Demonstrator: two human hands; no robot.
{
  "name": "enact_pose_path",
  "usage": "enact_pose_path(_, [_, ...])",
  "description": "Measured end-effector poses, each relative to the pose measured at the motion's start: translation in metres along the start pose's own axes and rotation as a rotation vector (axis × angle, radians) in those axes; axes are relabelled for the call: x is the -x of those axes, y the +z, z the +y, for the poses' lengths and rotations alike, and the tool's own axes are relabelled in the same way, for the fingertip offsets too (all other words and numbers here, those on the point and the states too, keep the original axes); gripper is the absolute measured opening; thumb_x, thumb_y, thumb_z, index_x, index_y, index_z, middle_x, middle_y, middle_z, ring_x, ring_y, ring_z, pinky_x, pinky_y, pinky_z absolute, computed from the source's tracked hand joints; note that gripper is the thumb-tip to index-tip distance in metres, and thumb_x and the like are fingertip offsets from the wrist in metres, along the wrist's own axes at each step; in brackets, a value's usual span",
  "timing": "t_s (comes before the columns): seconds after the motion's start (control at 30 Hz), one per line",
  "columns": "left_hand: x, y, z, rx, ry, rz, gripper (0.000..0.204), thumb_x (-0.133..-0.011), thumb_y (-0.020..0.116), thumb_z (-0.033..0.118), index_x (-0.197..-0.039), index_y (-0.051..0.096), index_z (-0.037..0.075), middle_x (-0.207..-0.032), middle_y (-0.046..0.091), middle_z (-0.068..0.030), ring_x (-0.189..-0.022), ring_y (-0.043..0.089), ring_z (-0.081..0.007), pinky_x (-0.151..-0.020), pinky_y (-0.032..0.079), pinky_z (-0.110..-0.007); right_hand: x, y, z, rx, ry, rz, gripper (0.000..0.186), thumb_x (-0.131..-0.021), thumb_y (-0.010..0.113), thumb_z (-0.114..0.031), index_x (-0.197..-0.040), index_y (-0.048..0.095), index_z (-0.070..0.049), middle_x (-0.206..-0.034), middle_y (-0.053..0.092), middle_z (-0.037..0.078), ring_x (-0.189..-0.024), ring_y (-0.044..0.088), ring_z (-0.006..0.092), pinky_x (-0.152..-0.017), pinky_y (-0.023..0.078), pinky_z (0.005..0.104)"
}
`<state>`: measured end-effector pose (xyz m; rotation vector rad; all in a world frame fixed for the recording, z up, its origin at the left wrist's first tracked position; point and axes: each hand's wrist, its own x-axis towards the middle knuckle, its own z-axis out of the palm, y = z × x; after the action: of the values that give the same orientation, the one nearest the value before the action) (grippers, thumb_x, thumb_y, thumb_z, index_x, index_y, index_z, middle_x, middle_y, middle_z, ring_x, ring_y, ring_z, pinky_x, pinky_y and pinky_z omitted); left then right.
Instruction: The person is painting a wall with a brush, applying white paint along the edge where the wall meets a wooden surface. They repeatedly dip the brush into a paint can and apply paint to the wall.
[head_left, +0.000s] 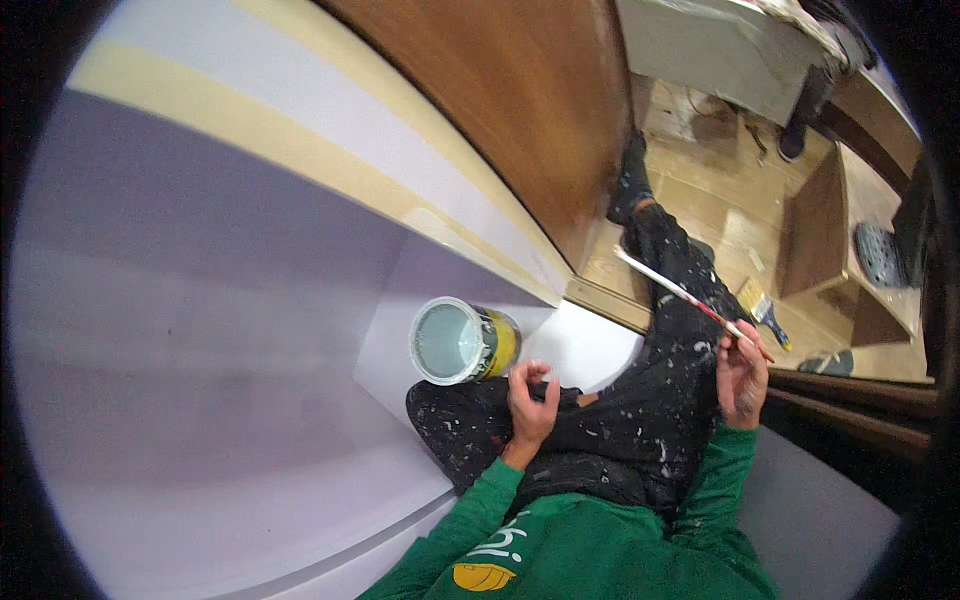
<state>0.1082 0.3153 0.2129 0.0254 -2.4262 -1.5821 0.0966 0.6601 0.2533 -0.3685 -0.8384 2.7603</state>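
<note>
My right hand [742, 378] pinches a thin paintbrush [690, 297] near its reddish handle end. The brush's white bristle tip points up and left, over my paint-spattered dark trousers. Nothing shows in my left hand [532, 408], whose fingers are loosely bent with the thumb apart, above my thigh. Just up and left of it stands a paint can [505, 342] with a yellow and dark label. Its top is uncovered and its inside looks pale blue-grey; how much paint it holds I cannot tell.
A pale lilac wall [220, 300] fills the left, edged with cream tape-like bands [260, 145]. A brown wooden door [500, 90] rises ahead. A wide flat brush [763, 312] lies on the wooden floor, near a box-like wooden unit [835, 225]. Another person's grey clog [880, 255] shows at far right.
</note>
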Motion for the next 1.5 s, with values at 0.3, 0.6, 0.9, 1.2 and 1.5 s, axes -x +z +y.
enact_pose_path(0.3, [0.039,-0.150,-0.032,-0.912,-0.215,0.504,0.063,-0.091,0.072,0.028,-0.139,0.047,-0.003,-0.143,0.046,-0.0303,-0.132,0.046,-0.0456,-0.115,0.032,-0.052,-0.020,0.006,0.017,-0.198,0.064,-0.197,0.029,-0.103,0.058,-0.022,-0.121,0.063,0.000,-0.092,0.070,0.013,-0.083,0.064,0.0203,-0.074,0.054,0.0306])
enact_pose_path(0.6, [0.023,-0.166,-0.028,-0.807,-0.656,0.210,0.095,-0.093,0.061,0.063,-0.146,0.037,-0.012,-0.146,0.043,-0.0373,-0.137,0.044,-0.0483,-0.112,0.040,-0.049,0.000,0.104,-0.009,0.109,-0.001,-0.536,0.030,-0.101,0.059,-0.025,-0.096,0.069,0.003,-0.086,0.062,0.014,-0.080,0.063,0.0251,-0.069,0.052,0.0347])
enact_pose_path(0.9, [-0.081,-0.211,-0.097,0.395,-0.379,0.658,0.063,-0.105,0.047,0.055,-0.132,0.055,-0.002,-0.127,0.064,-0.0185,-0.118,0.062,-0.0292,-0.102,0.048,-0.043,0.024,0.255,0.039,1.117,-0.052,-1.106,0.029,-0.096,0.060,-0.009,-0.117,0.071,0.007,-0.098,0.071,0.013,-0.085,0.065,0.0193,-0.078,0.050,0.0309])
enact_pose_path(1.2, [-0.168,-0.176,-0.208,0.727,-0.689,0.185,0.086,-0.092,0.055,0.073,-0.130,0.063,-0.003,-0.119,0.070,-0.0170,-0.111,0.065,-0.0246,-0.100,0.049,-0.037,-0.016,0.296,0.213,1.628,-0.125,-1.446,0.021,-0.090,0.067,-0.013,-0.106,0.074,0.000,-0.093,0.069,0.020,-0.080,0.068,0.0349,-0.070,0.054,0.0450])
enact_pose_path(1.5, [-0.175,-0.153,-0.176,0.637,-0.608,-0.106,0.082,-0.085,0.065,0.074,-0.123,0.069,0.000,-0.116,0.067,-0.0122,-0.105,0.062,-0.0202,-0.094,0.049,-0.036,-0.045,0.285,0.296,1.844,-0.372,-1.801,0.018,-0.088,0.067,-0.011,-0.101,0.075,0.000,-0.087,0.068,0.016,-0.090,0.065,0.0376,-0.078,0.053,0.0478])
